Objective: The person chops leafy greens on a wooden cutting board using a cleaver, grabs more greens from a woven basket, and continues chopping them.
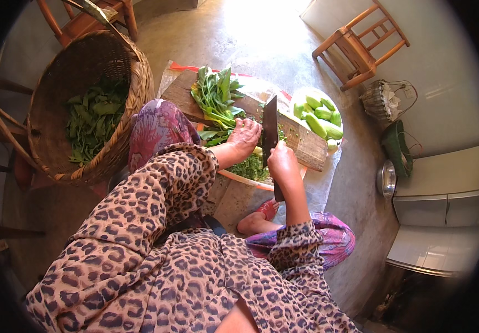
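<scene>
My right hand (pixel 282 163) grips the handle of a broad dark cleaver (pixel 270 125), its blade standing on edge over a wooden board (pixel 308 147). Pressed down just left of the blade, my left hand (pixel 244 136) holds the stem end of a bunch of leafy greens (pixel 216 93). The leaves spread toward the far left end of the board. Small chopped green bits lie on the wood right of the blade. Under the board is a wide round container with an orange rim (pixel 260 185), holding finely chopped greens (pixel 248 167).
A large wicker basket (pixel 146 79) with leafy greens (pixel 98 112) stands at left. Light green gourds (pixel 322 112) fill a pale container at right. A wooden chair (pixel 360 45), a small basket (pixel 379 100), a green basket (pixel 397 147) and a metal basin (pixel 386 179) line the right wall.
</scene>
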Available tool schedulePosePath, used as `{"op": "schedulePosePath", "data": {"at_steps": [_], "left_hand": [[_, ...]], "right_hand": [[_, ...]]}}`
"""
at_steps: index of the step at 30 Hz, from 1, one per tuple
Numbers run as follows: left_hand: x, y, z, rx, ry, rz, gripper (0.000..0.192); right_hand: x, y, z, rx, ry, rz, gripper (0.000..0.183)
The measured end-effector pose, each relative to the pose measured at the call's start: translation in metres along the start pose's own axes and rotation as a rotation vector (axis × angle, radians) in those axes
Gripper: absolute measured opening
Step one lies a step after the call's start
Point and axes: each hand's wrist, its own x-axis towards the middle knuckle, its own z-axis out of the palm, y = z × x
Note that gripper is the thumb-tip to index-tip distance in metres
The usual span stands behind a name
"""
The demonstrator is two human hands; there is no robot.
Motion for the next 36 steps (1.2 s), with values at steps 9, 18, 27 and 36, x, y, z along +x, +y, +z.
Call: {"op": "schedulePosePath", "data": {"at_steps": [9,18,27,36], "left_hand": [[-0.001,-0.002,0.005,-0.020,0.013,0.004,0.055],[-0.001,-0.003,0.000,-0.008,0.001,0.018,0.054],[-0.002,-0.002,0.001,-0.004,0.020,0.012,0.053],[-0.002,-0.005,0.012,-0.023,0.123,0.012,0.050]], "right_hand": [[-0.017,0.028,0.042,0.158,0.260,-0.018,0.021],[-0.038,0.018,0.005,0.066,0.106,-0.041,0.020],[-0.005,0.003,-0.025,0.169,-0.122,0.069,0.020],[-0.010,0.012,0.041,0.124,0.269,0.023,0.019]]}}
